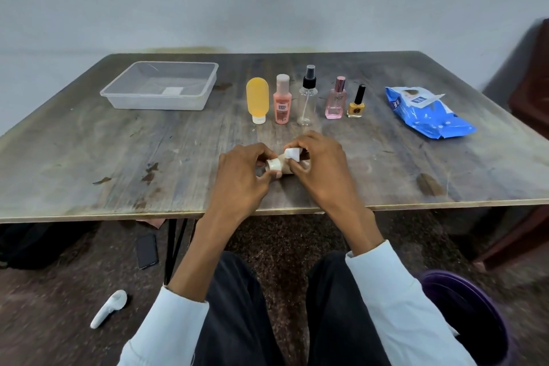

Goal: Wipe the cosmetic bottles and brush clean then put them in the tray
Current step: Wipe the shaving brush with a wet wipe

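Near the table's front edge my left hand (240,175) grips a small beige bottle (274,165) by its white-capped end. My right hand (319,163) presses a folded white wipe (292,154) against that bottle; most of its body is hidden by my fingers. Behind my hands stand a yellow tube (257,99), a peach bottle (281,99), a clear spray bottle (307,96), a pink perfume bottle (335,99) and a yellow nail polish (356,102) in a row. A clear plastic tray (160,98) sits at the back left with no cosmetics in it. No brush is visible.
A blue pack of wet wipes (427,111) lies at the right of the table. On the floor are a dark phone (146,250), a white object (108,307) and a purple bin (466,315). A brown chair (531,80) stands at the right.
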